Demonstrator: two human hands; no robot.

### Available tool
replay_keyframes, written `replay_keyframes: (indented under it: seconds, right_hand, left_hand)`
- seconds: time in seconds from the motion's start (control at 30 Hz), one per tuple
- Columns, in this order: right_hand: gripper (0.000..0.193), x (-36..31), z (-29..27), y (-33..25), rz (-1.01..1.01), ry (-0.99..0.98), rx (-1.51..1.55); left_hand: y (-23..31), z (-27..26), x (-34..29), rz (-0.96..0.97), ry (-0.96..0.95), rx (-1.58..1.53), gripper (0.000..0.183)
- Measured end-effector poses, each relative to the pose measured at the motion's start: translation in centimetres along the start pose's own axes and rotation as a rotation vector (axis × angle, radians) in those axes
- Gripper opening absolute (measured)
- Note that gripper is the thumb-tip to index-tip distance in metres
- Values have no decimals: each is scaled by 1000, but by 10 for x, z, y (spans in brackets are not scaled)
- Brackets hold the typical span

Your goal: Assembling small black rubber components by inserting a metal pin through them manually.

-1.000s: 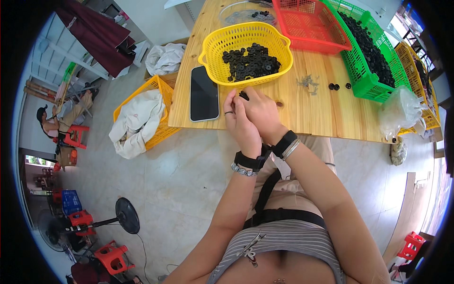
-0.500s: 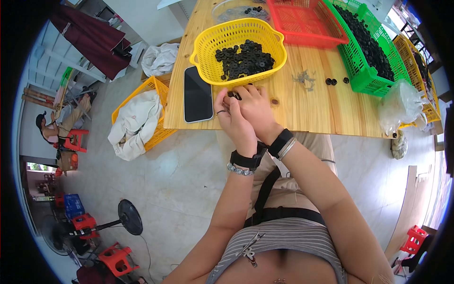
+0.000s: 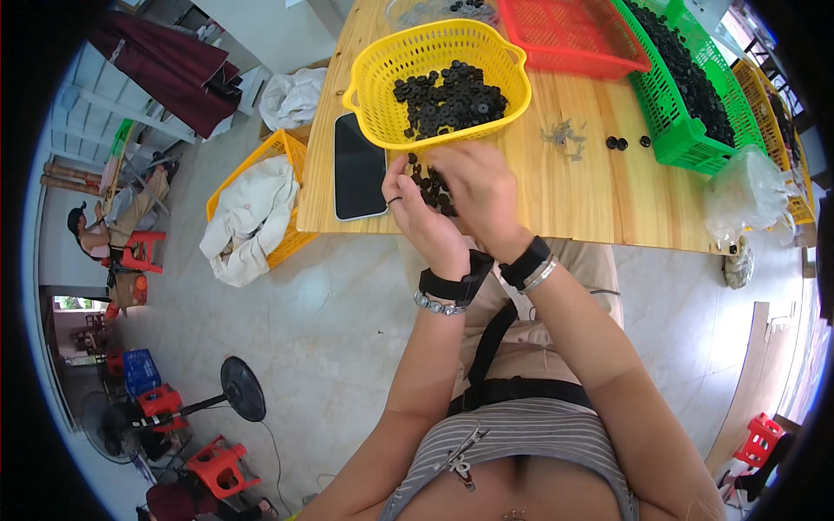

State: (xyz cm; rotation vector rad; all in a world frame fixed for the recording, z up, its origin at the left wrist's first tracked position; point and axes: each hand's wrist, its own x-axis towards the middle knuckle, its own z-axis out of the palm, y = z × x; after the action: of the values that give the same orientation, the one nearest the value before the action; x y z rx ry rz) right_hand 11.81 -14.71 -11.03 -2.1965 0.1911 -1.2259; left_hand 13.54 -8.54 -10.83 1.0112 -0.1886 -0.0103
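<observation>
On the left of the wooden table lies a flat black phone. Next to it sits a yellow basket full of little black rings.

To do this bit well, I think the person should keep both hands low over the table, so a dropped ring does not roll away, and pick out just one ring at a time.

The left hand is curled up, with the thumb and a finger pinched together. It seems to hold a small handful of black rings, right at the front of the basket.

The right hand is bent over that same handful and touches it. Its fingers point down, so I cannot tell if they are pinching anything.

Farther right are some tiny silver screws, a red basket and a green basket.
</observation>
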Motion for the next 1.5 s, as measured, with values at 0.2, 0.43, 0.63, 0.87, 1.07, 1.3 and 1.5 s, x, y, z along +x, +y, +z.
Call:
replay_keyframes:
  seconds: [0.2, 0.43, 0.63, 0.87, 1.07, 1.3, 1.5]
  right_hand:
    - [8, -5, -42, -18, 381, 15, 192]
    - [8, -29, -48, -13, 200, -371, 191]
    - [11, -15, -47, -5, 111, -313, 117]
    - [11, 71, -91, -26, 193, -279, 177]
    - [49, 155, -34, 34, 178, -919, -326]
    - [81, 159, 0, 44, 212, -1339, -731]
    - [75, 162, 3, 21, 504, -1410, -499]
  left_hand:
    - [-1, 3, 3, 92, 50, 225, 43]
    - [-3, 6, 5, 95, 87, 171, 42]
    - [-10, -5, 8, 160, 22, 130, 40]
    - [-7, -1, 4, 102, 52, 2, 34]
    - [-1, 7, 7, 321, 40, 399, 55]
    - [-6, -2, 19, 382, -129, 538, 45]
    - [-12, -2, 18, 404, -103, 594, 27]
